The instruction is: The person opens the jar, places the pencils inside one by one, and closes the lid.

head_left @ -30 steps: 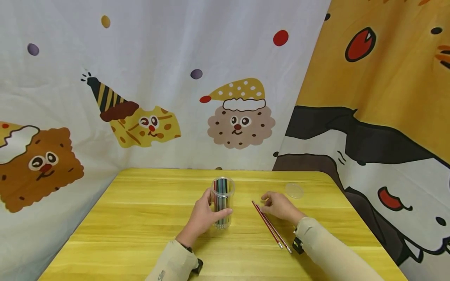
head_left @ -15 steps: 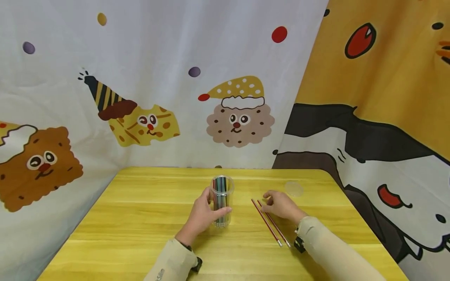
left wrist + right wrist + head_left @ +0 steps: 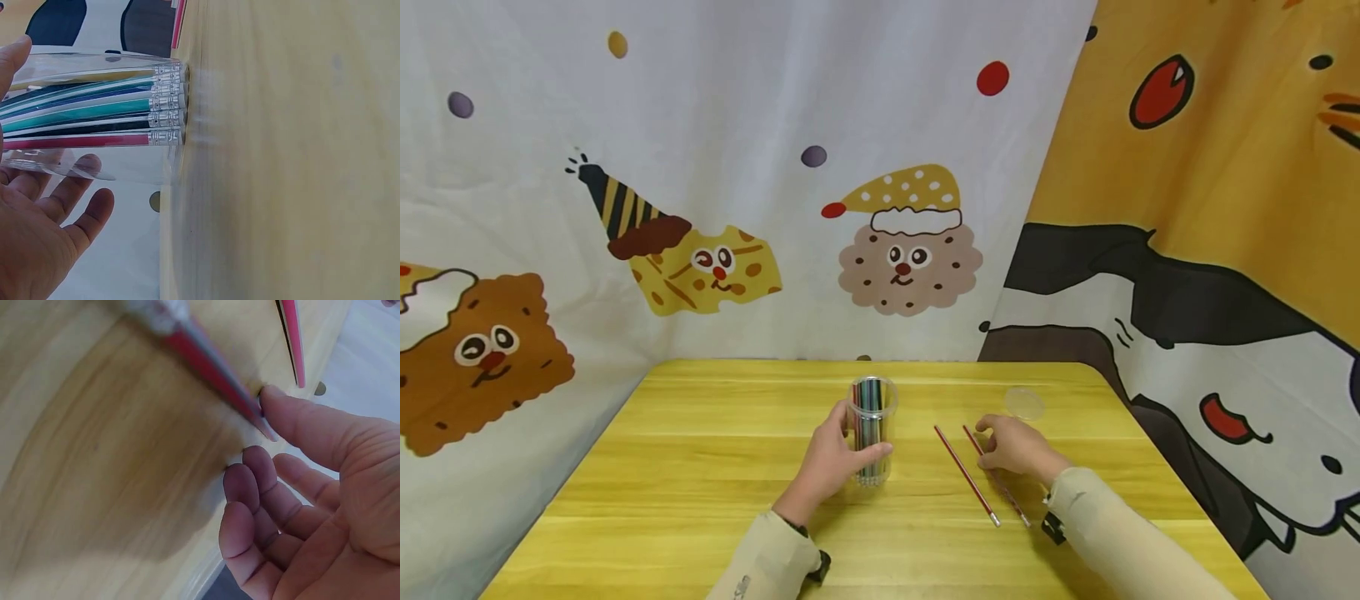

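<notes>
My left hand holds a clear plastic jar upright on the table, thumb across its front and fingers behind. Inside stand several striped pencils, with their metal bands and erasers at the bottom. Two red pencils lie to the right of the jar. My right hand is at the right-hand red pencil, its thumb right at the pencil's side near the far end. The other fingers are loosely bent, with a gap between them and the thumb. The left-hand red pencil lies apart from this hand.
A clear round lid lies flat behind my right hand. The yellow wood-grain table has its far edge close to a printed cartoon curtain. Both wrists wear dark straps below beige sleeves.
My right hand has moved right, and the right-hand red pencil has shifted with it, widening the gap between the two pencils. My left hand keeps its hold on the jar.
</notes>
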### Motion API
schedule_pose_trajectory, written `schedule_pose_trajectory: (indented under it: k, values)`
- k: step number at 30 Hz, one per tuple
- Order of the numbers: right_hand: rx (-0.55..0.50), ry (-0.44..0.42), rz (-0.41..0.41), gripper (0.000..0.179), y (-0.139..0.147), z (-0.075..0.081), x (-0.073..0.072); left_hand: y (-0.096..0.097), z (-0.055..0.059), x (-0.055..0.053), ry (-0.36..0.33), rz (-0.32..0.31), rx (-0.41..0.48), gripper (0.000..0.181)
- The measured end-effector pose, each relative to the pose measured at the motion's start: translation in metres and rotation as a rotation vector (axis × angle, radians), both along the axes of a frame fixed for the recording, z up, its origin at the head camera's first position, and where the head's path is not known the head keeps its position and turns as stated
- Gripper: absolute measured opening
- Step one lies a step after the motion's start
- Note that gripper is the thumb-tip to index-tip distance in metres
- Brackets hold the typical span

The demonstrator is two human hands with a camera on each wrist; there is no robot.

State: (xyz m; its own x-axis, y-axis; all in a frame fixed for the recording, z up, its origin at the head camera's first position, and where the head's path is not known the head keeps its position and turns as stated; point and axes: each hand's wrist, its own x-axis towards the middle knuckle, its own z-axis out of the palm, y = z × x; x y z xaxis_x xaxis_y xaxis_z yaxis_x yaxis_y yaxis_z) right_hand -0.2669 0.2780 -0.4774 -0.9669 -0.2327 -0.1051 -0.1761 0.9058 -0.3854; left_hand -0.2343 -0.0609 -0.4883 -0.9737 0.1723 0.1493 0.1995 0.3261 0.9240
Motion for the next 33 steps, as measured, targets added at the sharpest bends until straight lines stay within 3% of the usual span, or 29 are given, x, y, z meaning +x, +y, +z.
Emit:
schedule_pose_trajectory:
  k: [21, 33]
  values:
    - [0.029, -0.021, -0.116, 0.058, 0.0074, 0.0031, 0.0011, -0.0009, -0.0017, 0.0006, 0.003, -0.021, 0.015, 0.08]
    - [0.047, -0.048, -0.078, 0.058, 0.0059, 0.0041, -0.0047, -0.0008, -0.0014, 0.0006, -0.007, -0.007, 0.008, 0.077]
